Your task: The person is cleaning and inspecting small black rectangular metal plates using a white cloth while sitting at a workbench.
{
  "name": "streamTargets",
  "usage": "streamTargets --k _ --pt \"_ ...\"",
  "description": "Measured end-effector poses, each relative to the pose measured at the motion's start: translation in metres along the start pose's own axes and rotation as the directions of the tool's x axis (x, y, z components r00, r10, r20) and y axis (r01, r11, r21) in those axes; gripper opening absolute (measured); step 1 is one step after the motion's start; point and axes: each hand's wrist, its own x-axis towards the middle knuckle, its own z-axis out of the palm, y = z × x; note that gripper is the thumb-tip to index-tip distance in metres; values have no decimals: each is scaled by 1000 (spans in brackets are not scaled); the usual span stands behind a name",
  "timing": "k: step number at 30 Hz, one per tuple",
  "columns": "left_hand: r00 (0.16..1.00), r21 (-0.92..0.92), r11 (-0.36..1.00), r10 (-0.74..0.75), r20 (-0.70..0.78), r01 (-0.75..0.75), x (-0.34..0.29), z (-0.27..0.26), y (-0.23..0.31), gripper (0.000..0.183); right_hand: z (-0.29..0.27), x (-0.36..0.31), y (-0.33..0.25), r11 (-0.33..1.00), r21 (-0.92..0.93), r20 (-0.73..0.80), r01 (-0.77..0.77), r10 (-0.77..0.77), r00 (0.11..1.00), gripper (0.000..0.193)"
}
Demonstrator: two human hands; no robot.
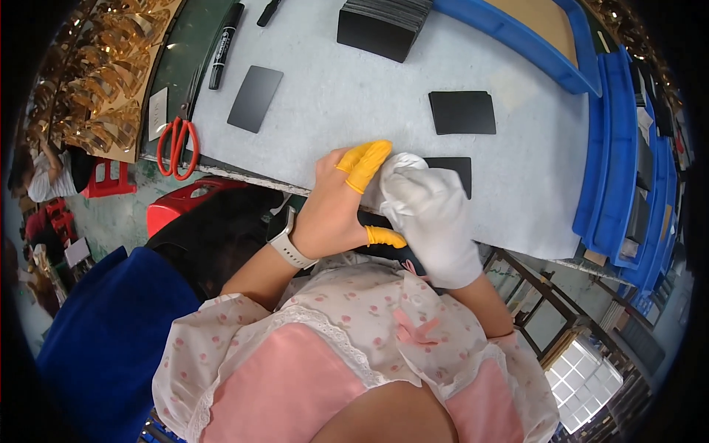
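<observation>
My left hand [341, 193] has yellow finger cots on the thumb and fingertips and a pale-strapped watch [289, 240] at the wrist. Its thumb and fingers are spread apart in a curve, and I see nothing held between them. Close beside it, my right hand [432, 221] wears a loose white glove. The gloved fingers are closed in bunched white fabric, so what they hold, if anything, is hidden. A black card [459, 171] shows partly behind the glove. Farther back lie a small stack of black cards [463, 113] and, at the left, a single dark card [255, 99].
A tall stack of black cards [378, 37] stands at the far middle of the pale tabletop [332, 96]. Red-handled scissors [178, 148] and a black marker [226, 46] lie left. Blue trays [602, 162] line the right; a red stool [173, 210] stands beyond the left edge.
</observation>
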Motion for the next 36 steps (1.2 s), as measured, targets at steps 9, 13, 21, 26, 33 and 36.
streamTargets --k 9,13,21,26,33,36 --pt "1000 11 1000 3 6 -3 -5 5 -4 112 6 -8 6 997 15 -17 -72 72 997 30" --pt "999 -68 997 -23 28 25 -7 1 1 112 -6 -15 32 832 353 -178 -427 508 843 31" --pt "998 -14 1000 -11 63 12 10 9 14 111 -12 -54 31 947 272 -170 -173 224 960 28" --pt "998 144 988 -51 30 46 21 27 18 98 -39 -83 68 890 115 -289 -441 455 842 31" --pt "997 136 990 -19 -74 29 20 41 13 88 -20 -90 81 876 128 -536 -465 456 711 34" --pt "992 -66 998 -28 -126 20 18 39 10 90 -21 -92 82 876 182 -518 -447 472 713 32"
